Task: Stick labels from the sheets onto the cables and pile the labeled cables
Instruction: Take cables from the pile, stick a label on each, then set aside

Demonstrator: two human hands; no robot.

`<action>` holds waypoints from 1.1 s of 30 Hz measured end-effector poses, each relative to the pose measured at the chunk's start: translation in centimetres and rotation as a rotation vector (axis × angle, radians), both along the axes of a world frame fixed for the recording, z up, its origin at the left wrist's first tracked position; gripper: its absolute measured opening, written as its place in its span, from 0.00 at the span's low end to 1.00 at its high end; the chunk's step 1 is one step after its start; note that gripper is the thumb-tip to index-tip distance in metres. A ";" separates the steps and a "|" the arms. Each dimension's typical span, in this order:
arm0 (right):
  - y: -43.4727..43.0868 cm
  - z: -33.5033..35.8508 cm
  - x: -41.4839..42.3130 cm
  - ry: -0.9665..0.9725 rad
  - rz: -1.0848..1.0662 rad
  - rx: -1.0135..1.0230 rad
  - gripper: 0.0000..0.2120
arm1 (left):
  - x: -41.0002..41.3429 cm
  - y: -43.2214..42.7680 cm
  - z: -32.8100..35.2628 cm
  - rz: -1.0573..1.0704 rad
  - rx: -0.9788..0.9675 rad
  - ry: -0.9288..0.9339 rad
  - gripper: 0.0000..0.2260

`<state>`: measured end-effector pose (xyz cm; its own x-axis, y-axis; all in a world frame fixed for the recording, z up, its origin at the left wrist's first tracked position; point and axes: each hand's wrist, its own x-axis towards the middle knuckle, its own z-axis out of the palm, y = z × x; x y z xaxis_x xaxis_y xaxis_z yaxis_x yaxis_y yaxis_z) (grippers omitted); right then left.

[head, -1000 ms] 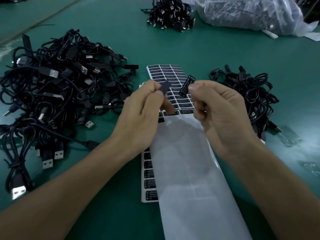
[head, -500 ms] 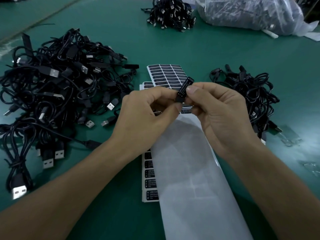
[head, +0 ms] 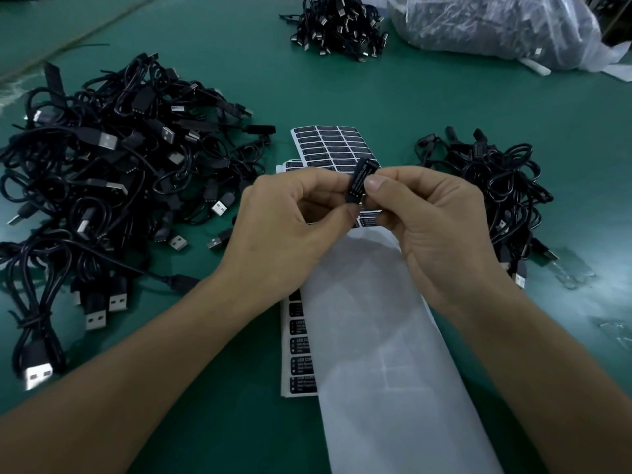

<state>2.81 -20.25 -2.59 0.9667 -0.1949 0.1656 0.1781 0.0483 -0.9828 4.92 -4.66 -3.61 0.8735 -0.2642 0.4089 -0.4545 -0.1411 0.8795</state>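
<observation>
We see the green table (head: 239,80) under both hands. Big cable pile (head: 113,186): tangled black USB leads, left of the left hand (head: 290,217), apart from it. Plastic bag (head: 489,25): clear, dark contents, far beyond the right hand (head: 437,230). White backing sheet (head: 383,354): lies flat below both hands and runs back between the forearms toward us. Smaller cable pile (head: 502,186): just right of the right hand, partly hidden behind its knuckles. Far cable pile (head: 338,25): well beyond both hands, beside the bag. Label sheets (head: 328,145): black labels in rows, directly beyond the fingertips. More poke out from under the backing sheet, below the left wrist. Label (head: 363,177): black strip with white print, tilted, held in the air between the two hands. Left hand pinches its lower end with thumb and forefinger. Right hand pinches its middle, thumb on the near face. Upper end sticks out above the fingertips. We cannot tell what sits under the label.
</observation>
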 end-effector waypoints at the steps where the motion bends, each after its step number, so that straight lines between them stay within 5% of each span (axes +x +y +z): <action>1: 0.0 0.0 0.0 -0.005 0.000 -0.013 0.07 | 0.0 0.0 0.0 -0.001 -0.002 0.001 0.15; 33: -0.1 -0.4 0.2 -0.062 -0.004 -0.091 0.06 | -0.2 0.0 0.2 -0.010 -0.074 0.092 0.10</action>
<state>3.00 -20.35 -3.00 0.9534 -0.1803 0.2419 0.2384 -0.0412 -0.9703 4.67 -4.65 -3.37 0.9059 -0.2449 0.3455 -0.3720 -0.0703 0.9256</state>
